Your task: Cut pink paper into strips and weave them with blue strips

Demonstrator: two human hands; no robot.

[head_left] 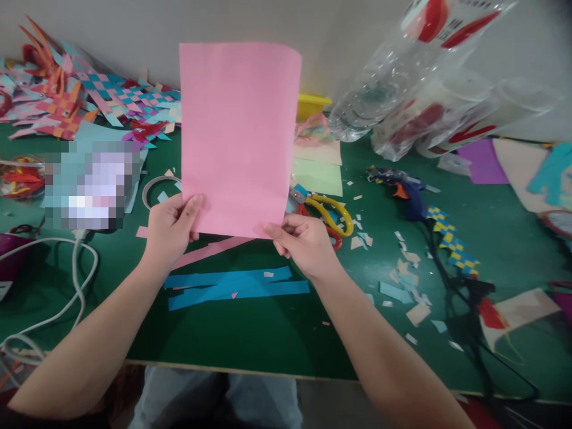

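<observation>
A plain pink sheet of paper (239,137) is held up above the table, its top right corner curling. My left hand (172,223) pinches its lower left edge between thumb and fingers. At the lower right corner, my right hand (304,238) grips the same sheet. Blue paper strips (236,289) and pink paper strips (210,252) lie on the table below the hands. Scissors with yellow handles (333,213) rest just beyond my right hand, partly hidden by the sheet. A roll of tape (149,189) sits behind my left hand.
Woven paper pieces (111,89) are heaped at the back left. A blurred-out phone (96,185) with a white cable (80,280) lies on the left. Plastic-wrapped cups (429,113) stand at the back right. A blue glue gun (413,202) and paper scraps (404,286) lie on the right.
</observation>
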